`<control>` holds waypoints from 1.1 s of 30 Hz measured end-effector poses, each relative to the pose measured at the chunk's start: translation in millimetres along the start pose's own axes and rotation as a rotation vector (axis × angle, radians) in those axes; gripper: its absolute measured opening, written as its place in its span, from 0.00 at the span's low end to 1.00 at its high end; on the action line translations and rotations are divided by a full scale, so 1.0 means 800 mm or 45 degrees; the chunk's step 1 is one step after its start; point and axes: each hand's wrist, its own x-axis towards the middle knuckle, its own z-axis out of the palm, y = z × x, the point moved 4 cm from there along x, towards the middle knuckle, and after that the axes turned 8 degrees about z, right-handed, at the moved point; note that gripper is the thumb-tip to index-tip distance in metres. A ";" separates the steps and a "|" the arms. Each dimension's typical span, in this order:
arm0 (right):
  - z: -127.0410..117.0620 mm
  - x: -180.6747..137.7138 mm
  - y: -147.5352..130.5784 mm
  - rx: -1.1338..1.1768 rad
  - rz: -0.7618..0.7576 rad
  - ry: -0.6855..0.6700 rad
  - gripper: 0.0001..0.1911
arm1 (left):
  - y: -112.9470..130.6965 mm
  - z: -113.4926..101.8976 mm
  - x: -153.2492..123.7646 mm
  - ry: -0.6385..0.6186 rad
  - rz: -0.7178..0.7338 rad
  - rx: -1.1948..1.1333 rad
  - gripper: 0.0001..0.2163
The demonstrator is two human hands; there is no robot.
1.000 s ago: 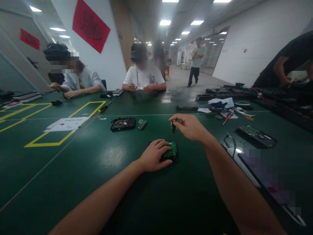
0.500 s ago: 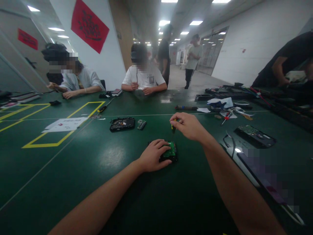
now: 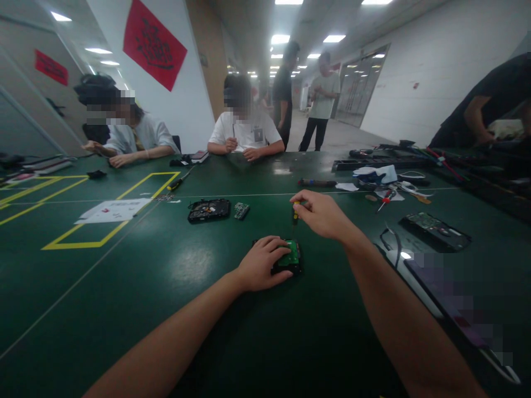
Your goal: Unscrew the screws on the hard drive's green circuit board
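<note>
A hard drive (image 3: 294,257) lies on the green table with its green circuit board facing up. Spread across its left part is my left hand (image 3: 265,262), palm down, hiding much of the drive. My right hand (image 3: 319,213) pinches the handle of a yellow and black screwdriver (image 3: 295,214), which stands nearly upright over the far right corner of the drive. The dim picture does not show whether the screwdriver tip sits in a screw. Beyond my left hand are an opened hard drive (image 3: 208,210) and a small loose circuit board (image 3: 241,210).
Another drive (image 3: 435,231) and a phone-like slab (image 3: 443,298) with a cable lie to the right. A red screwdriver (image 3: 385,201) is farther back near cloth and paper. At left, white paper (image 3: 112,211) lies by yellow tape and another screwdriver (image 3: 176,181). Co-workers sit opposite.
My right fingers have shifted slightly on the screwdriver, showing more of its yellow handle. My left hand stays on the drive. The standing person in the light shirt has changed stance.
</note>
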 end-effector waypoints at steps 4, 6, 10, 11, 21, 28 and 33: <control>-0.001 0.000 -0.003 0.002 -0.085 0.005 0.07 | 0.000 -0.001 0.000 0.002 -0.005 -0.005 0.26; -0.002 0.000 -0.003 -0.004 -0.109 0.006 0.06 | 0.000 0.000 0.000 0.003 -0.006 -0.006 0.26; -0.002 -0.001 -0.002 0.030 -0.091 -0.022 0.09 | 0.000 0.001 0.000 -0.004 -0.006 -0.004 0.27; -0.001 -0.001 -0.002 0.041 -0.081 -0.032 0.10 | -0.001 0.001 0.000 -0.004 -0.007 -0.004 0.27; -0.001 -0.001 0.001 -0.007 0.030 -0.010 0.10 | -0.002 0.003 -0.001 -0.008 -0.007 0.008 0.27; -0.002 -0.002 0.000 0.014 0.009 -0.008 0.08 | -0.003 0.003 -0.001 0.009 0.005 -0.002 0.27; -0.004 0.000 0.003 -0.034 -0.022 0.042 0.08 | -0.003 0.004 -0.002 0.005 -0.007 -0.012 0.27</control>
